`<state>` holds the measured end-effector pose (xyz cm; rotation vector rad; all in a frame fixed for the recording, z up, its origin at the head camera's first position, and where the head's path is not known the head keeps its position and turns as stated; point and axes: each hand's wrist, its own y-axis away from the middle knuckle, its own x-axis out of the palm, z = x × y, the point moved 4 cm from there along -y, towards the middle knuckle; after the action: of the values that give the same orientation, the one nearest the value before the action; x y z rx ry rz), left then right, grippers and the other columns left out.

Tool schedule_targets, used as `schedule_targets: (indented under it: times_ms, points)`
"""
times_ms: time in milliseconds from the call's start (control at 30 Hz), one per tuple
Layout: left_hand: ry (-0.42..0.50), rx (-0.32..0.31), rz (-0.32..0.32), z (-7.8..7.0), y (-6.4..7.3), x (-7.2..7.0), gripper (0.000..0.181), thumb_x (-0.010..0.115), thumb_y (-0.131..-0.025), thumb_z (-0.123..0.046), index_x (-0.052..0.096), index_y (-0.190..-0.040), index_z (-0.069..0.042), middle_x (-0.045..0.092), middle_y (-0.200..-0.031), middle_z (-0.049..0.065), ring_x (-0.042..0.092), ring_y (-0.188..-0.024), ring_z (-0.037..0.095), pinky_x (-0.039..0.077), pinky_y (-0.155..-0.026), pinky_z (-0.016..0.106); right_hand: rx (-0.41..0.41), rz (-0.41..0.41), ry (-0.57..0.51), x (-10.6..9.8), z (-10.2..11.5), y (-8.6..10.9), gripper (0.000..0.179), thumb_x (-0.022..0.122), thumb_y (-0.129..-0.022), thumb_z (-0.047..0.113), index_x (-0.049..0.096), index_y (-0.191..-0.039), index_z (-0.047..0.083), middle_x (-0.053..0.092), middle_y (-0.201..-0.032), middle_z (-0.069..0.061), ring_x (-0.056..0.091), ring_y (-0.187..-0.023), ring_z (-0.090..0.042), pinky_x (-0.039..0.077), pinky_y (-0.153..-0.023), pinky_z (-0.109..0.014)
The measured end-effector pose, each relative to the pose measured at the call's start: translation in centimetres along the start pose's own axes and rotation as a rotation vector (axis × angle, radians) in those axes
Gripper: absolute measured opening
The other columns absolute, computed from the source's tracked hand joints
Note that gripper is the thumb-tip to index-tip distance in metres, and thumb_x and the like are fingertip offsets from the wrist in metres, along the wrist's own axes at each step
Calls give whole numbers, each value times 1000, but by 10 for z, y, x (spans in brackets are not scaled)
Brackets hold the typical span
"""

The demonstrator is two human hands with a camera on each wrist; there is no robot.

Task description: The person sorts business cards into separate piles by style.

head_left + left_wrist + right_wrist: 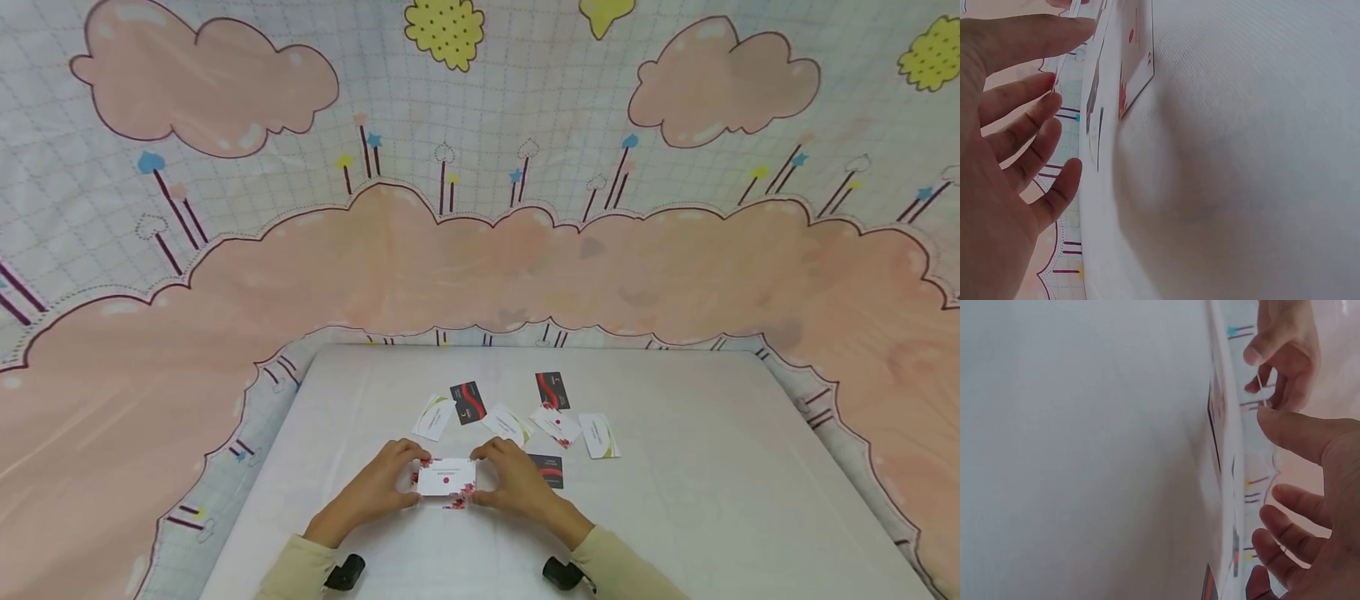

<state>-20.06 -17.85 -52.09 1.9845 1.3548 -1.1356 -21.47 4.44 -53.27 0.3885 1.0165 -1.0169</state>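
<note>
A white business card (446, 477) with red flowers at its corners is held by its short ends between both hands, raised over the table. My left hand (386, 481) grips the left end, thumb at the near corner and fingers at the far one. On the opposite end, my right hand (513, 482) pinches the card the same way. Seen from the left wrist, the held card (1066, 44) shows as a thin edge. Under it another flowered card (1137, 56) lies flat on the white cloth, mostly covered in the head view.
Beyond the hands lie several loose cards: black ones with a red wave (468, 402), white ones with a green curve (600, 436) and a flowered one (557, 425). Another black card (551, 472) sits beside the right hand. A patterned curtain (525, 267) hangs behind the table.
</note>
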Motion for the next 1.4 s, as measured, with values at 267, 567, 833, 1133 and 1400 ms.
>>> schedule_targets:
  times_ms: [267, 567, 833, 1133, 1400]
  points:
    - [16, 34, 20, 6, 4, -1, 50, 84, -67, -8, 64, -112, -13, 60, -125, 6, 52, -122, 32, 40, -104, 57, -4, 37, 58, 10, 5, -1, 53, 86, -70, 38, 65, -114, 19, 63, -111, 4, 56, -102, -16, 49, -92, -34]
    - [4, 6, 60, 16, 5, 3, 50, 86, -67, -12, 63, -112, -15, 61, -128, 9, 50, -126, 36, 37, -105, 61, 33, 90, 68, 20, 6, -3, 54, 86, -70, 42, 64, -114, 21, 62, -112, 5, 54, -102, -15, 48, -91, -37]
    - [-7, -28, 67, 22, 6, 8, 50, 87, -67, -14, 62, -111, -18, 60, -129, 6, 49, -128, 34, 35, -107, 60, 44, 102, 85, 24, 4, -5, 53, 86, -69, 43, 65, -113, 22, 60, -111, 6, 51, -101, -14, 47, -89, -36]
    - [-42, -28, 69, 20, 6, 9, 49, 86, -69, -14, 65, -113, -15, 59, -128, 6, 49, -127, 33, 36, -107, 58, 32, 91, 126, 23, 5, -5, 53, 85, -69, 43, 67, -114, 22, 58, -110, 6, 50, -100, -14, 47, -86, -35]
    - [-59, -20, 73, 18, 8, 7, 50, 86, -70, -16, 65, -115, -14, 58, -130, 7, 49, -126, 32, 38, -106, 57, 37, 108, 134, 24, 5, -6, 53, 85, -70, 44, 67, -114, 22, 58, -112, 5, 50, -101, -14, 47, -87, -35]
